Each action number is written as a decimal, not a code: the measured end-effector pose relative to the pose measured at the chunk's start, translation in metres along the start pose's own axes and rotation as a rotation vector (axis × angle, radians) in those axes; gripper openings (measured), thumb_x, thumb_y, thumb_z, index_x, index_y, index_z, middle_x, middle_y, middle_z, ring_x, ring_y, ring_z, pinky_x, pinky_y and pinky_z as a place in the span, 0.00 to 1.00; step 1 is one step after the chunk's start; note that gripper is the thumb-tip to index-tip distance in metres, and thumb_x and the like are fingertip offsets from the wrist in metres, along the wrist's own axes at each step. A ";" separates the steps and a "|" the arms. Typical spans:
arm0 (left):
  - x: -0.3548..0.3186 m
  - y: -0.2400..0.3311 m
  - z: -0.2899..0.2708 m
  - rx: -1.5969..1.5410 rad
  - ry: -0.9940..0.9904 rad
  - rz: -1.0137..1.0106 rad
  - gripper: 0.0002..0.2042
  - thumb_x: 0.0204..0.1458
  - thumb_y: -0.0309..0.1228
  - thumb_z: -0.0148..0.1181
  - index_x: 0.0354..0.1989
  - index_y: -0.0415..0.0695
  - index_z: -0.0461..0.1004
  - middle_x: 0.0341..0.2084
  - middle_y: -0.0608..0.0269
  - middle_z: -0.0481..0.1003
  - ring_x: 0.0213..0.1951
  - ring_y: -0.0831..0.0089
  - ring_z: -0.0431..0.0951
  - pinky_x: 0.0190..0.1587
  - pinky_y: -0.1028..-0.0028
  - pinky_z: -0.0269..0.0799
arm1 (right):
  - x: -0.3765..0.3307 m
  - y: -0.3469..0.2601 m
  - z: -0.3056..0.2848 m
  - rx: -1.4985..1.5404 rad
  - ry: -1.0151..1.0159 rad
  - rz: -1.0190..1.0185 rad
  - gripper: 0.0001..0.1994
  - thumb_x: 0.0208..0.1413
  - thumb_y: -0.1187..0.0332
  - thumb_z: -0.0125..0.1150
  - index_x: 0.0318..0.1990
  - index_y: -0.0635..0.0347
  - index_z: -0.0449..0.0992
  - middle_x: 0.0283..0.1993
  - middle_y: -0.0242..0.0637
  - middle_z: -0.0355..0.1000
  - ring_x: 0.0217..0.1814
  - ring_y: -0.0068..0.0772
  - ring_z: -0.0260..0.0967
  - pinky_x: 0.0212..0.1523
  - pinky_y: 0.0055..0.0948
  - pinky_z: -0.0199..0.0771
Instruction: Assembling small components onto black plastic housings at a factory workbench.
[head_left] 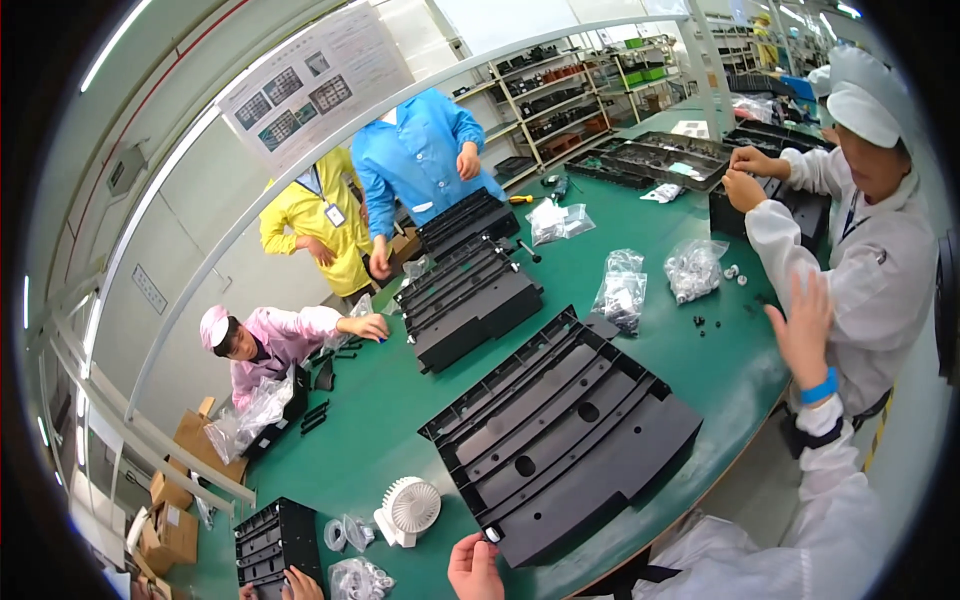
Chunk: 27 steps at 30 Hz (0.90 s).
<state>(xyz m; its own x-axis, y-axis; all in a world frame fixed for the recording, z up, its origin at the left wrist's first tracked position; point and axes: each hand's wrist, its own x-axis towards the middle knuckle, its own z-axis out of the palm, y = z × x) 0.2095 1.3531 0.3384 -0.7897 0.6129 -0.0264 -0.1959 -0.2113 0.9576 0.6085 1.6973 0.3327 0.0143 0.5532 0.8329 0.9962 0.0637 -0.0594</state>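
Note:
A large black plastic panel (560,430) lies in front of me on the green table, ribbed along its far side and with two oval holes. At its near left corner is a small white round part (492,535). My left hand (474,570) is closed at that corner, its fingertips against the white part. My right hand (804,325), with a blue band on the wrist, is raised over the table's right edge. Its fingers are spread and nothing is in them. Loose white round parts (735,272) and tiny black pieces (700,322) lie on the table nearest to it.
Clear bags of small parts (692,270) (621,290) lie beyond the panel. A white fan (410,508) stands left of it. More black panels (470,300) lie farther back. Co-workers in white (850,230), blue (415,150), yellow (315,220) and pink (285,340) surround the green table (380,430).

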 end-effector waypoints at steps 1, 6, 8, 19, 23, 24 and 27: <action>0.000 0.000 -0.001 -0.011 -0.003 -0.002 0.06 0.61 0.27 0.57 0.45 0.41 0.74 0.28 0.73 0.71 0.27 0.84 0.68 0.30 0.83 0.63 | 0.001 0.015 -0.004 -0.154 -0.097 -0.005 0.25 0.55 0.56 0.63 0.57 0.61 0.71 0.61 0.55 0.64 0.65 0.56 0.58 0.65 0.58 0.48; -0.012 0.006 -0.002 0.064 0.015 0.021 0.04 0.63 0.30 0.56 0.40 0.44 0.73 0.25 0.76 0.68 0.26 0.86 0.64 0.29 0.84 0.59 | 0.013 -0.036 -0.036 0.566 -0.196 -0.080 0.12 0.54 0.69 0.58 0.45 0.61 0.78 0.34 0.49 0.76 0.39 0.51 0.74 0.43 0.48 0.69; -0.015 0.017 -0.002 0.120 0.035 0.036 0.04 0.63 0.31 0.56 0.39 0.45 0.73 0.25 0.76 0.68 0.25 0.86 0.64 0.28 0.84 0.58 | 0.031 -0.098 -0.031 0.731 -0.381 -0.292 0.15 0.52 0.74 0.52 0.46 0.58 0.79 0.26 0.50 0.74 0.26 0.50 0.73 0.28 0.42 0.72; -0.009 -0.001 0.003 0.155 0.025 0.072 0.04 0.63 0.32 0.54 0.40 0.46 0.72 0.20 0.78 0.64 0.21 0.88 0.60 0.24 0.85 0.54 | 0.033 -0.190 0.079 1.463 -1.198 -0.153 0.23 0.57 0.75 0.43 0.58 0.54 0.76 0.24 0.34 0.71 0.26 0.23 0.67 0.32 0.27 0.71; -0.009 0.001 -0.001 0.160 0.033 0.068 0.03 0.63 0.31 0.55 0.40 0.47 0.72 0.21 0.78 0.65 0.21 0.88 0.61 0.23 0.85 0.54 | 0.045 -0.174 0.065 1.539 -1.249 -0.175 0.19 0.57 0.75 0.45 0.51 0.59 0.79 0.21 0.30 0.67 0.24 0.20 0.63 0.33 0.25 0.70; -0.008 0.000 -0.002 0.156 0.031 0.079 0.03 0.63 0.31 0.55 0.40 0.47 0.72 0.21 0.78 0.65 0.21 0.88 0.61 0.24 0.85 0.54 | 0.048 -0.168 0.067 1.775 -1.385 -0.096 0.16 0.56 0.75 0.46 0.47 0.62 0.79 0.20 0.27 0.64 0.22 0.20 0.60 0.34 0.24 0.69; -0.006 -0.001 0.000 0.164 0.030 0.079 0.03 0.63 0.30 0.55 0.40 0.46 0.72 0.21 0.78 0.65 0.22 0.88 0.61 0.24 0.85 0.54 | 0.055 -0.161 0.055 1.993 -1.626 -0.005 0.10 0.56 0.75 0.48 0.37 0.67 0.78 0.17 0.23 0.57 0.20 0.18 0.55 0.39 0.24 0.69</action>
<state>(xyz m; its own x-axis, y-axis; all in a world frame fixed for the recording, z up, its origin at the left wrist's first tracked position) 0.2142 1.3495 0.3370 -0.8167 0.5754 0.0449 -0.0367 -0.1295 0.9909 0.4441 1.7628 0.3582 -0.9253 0.3690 0.0874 -0.1546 -0.1567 -0.9755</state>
